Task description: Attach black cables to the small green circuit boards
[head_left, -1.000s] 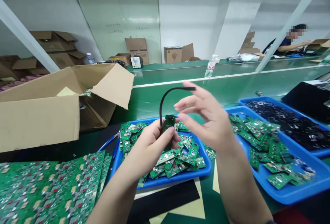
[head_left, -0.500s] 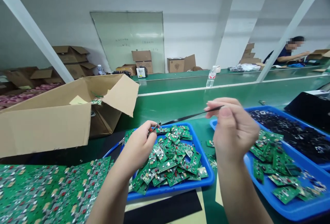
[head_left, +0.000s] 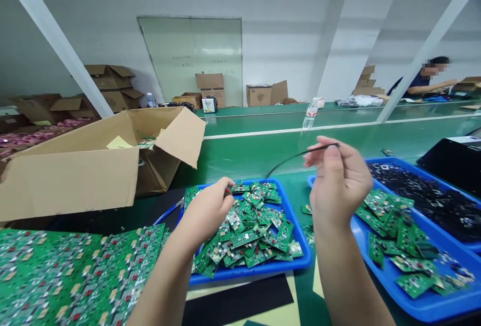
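My right hand (head_left: pixel 340 181) is closed in a pinch on the end of a thin black cable (head_left: pixel 296 155), held above the table. The cable sags down and to the left toward my left hand (head_left: pixel 206 211). That hand is closed over the cable's other end, low over a blue tray (head_left: pixel 296 261) heaped with several small green circuit boards (head_left: pixel 248 231). What sits between the left fingers is mostly hidden.
A second blue tray (head_left: pixel 432 306) of green boards lies to the right, a third (head_left: pixel 376 160) with dark parts behind it. Large green panel boards (head_left: pixel 67 276) cover the near left. An open cardboard box (head_left: pixel 75 181) stands at left. A water bottle (head_left: pixel 310 113) stands beyond; another person (head_left: pixel 424 83) works far right.
The small board with the cable went down from chest height to the tray under my left hand. My right hand closed on the cable's free end; the cable went taut, then slackened.
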